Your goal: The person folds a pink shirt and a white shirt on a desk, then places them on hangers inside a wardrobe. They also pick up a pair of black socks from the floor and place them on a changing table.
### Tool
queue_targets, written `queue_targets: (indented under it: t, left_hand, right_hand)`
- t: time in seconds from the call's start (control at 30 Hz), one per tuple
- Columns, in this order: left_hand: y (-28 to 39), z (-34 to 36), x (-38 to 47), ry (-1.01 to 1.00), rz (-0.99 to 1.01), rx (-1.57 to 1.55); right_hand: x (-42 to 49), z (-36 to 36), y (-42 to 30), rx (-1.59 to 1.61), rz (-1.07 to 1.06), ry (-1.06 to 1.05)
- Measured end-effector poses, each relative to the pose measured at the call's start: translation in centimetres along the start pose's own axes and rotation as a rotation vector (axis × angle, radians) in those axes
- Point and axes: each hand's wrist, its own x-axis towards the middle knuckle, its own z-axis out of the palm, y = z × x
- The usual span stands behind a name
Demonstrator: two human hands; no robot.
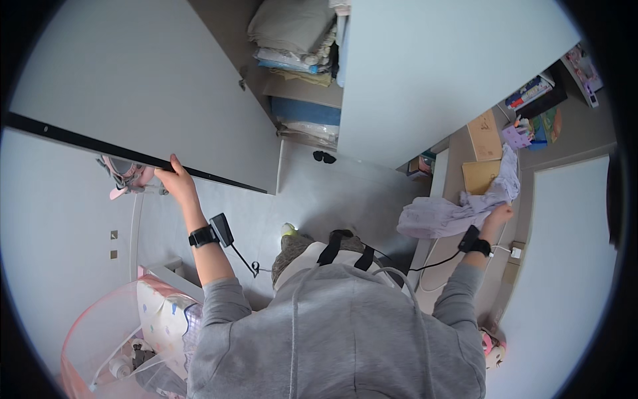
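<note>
My left hand (177,182) grips the black-edged free side of an open grey wardrobe door (144,95), its thumb over the edge. My right hand (500,214) is closed on a crumpled lilac garment (443,215), which lies across the desk at the right and droops over its front edge. Between the two open doors, the wardrobe shows folded bedding (294,25) on an upper shelf and a blue folded textile (311,110) lower down. The other wardrobe door (428,65) stands open to the right.
On the desk (454,174) are a cardboard box (484,135), a yellow-brown envelope or folder (481,177) and a lilac pen holder (517,135). Black slippers (324,157) lie on the floor by the wardrobe. A mesh-tented bed (164,309) stands lower left. Cables run near my right arm.
</note>
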Motion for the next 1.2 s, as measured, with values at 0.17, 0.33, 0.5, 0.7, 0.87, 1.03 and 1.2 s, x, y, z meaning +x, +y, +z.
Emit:
queue_targets:
  t: [0.17,0.33,0.5,0.7,0.87,1.03,1.2]
  left_hand:
    - [-7.3,-1.5,6.7,-0.025,0.114,-0.002]
    - [-13.0,-1.2,13.1,-0.174,0.138,-0.064]
    - [-12.8,0.3,14.8,-0.192,0.198,-0.169]
    - [-16.8,1.7,7.5,-0.361,0.163,0.062]
    - [-6.7,-2.4,0.2,-1.184,0.076,-0.012]
    - [-3.6,1.0,-1.2,-0.803,0.214,-0.414]
    - [1.1,-0.4,0.4,-1.283,0.227,-0.629]
  right_hand:
    - [1.0,2.1,-18.8,0.788,0.189,-0.356]
    - [-8.8,-3.2,-43.4,1.089,-0.04,-0.63]
    - [-19.8,-6.9,-56.3,1.198,-0.004,-0.707]
    - [-27.5,-5.3,-60.6,1.309,0.19,-1.351]
    - [-34.0,-3.0,-61.5,1.088,0.169,-1.379]
    - [-37.4,-0.2,-60.6,1.077,0.23,-1.612]
    - [-38.5,1.6,-58.6,1.058,0.329,-1.59]
